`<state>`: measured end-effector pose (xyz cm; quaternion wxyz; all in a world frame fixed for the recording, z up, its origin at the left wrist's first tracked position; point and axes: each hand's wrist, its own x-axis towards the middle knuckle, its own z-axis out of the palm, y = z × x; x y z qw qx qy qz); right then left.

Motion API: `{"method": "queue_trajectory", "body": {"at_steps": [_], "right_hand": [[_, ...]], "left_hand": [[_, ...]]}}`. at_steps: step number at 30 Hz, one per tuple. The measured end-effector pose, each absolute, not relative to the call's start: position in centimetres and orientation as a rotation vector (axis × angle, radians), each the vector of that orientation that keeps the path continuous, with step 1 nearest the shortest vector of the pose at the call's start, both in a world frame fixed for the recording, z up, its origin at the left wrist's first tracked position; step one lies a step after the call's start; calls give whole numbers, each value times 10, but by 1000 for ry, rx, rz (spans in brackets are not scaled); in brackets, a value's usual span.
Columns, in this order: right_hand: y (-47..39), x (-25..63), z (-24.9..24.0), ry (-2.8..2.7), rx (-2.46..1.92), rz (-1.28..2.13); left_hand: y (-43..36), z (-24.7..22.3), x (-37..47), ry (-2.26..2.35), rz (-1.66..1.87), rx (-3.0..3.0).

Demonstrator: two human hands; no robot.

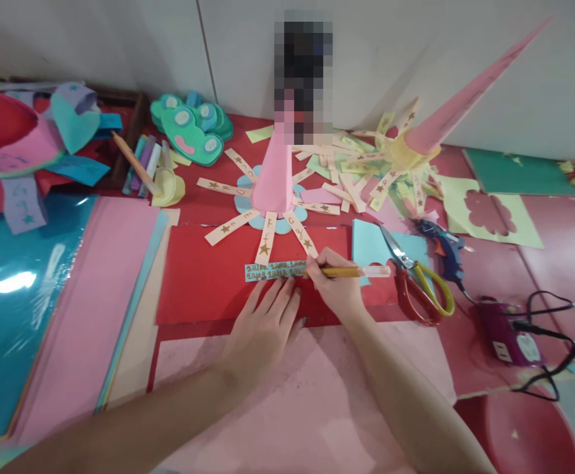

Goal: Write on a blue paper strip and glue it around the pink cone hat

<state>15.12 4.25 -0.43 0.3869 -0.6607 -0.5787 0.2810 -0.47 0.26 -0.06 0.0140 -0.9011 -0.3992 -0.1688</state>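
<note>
A small blue paper strip [253, 272] with two rows of gold lettering lies on a red sheet [198, 283]. Spread flat, my left hand [270, 313] rests its fingertips along the strip's lower edge. My right hand [337, 282] is closed around a gold pen [351, 271], its tip at the right part of the strip. Just beyond stands a pink paper cone [273, 174] on a blue scalloped base [244, 204], ringed by cream strips with letters and gold stars. The right end of the blue strip is partly hidden by my right hand.
Red-and-yellow scissors [423, 289] lie right of the red sheet, near a glue gun [445, 250] and a purple power box [509, 336] with black cords. Stacked coloured paper [84, 296] is at left, markers [143, 164] behind. A second cone [460, 99] tilts at back right.
</note>
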Motion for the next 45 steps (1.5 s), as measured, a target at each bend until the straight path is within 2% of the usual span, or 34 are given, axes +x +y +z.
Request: {"method": "queue_trajectory", "body": {"at_steps": [45], "right_hand": [[42, 156, -4, -1385, -1701, 697]], "left_hand": [[3, 0, -4, -1246, -522, -2800]]}}
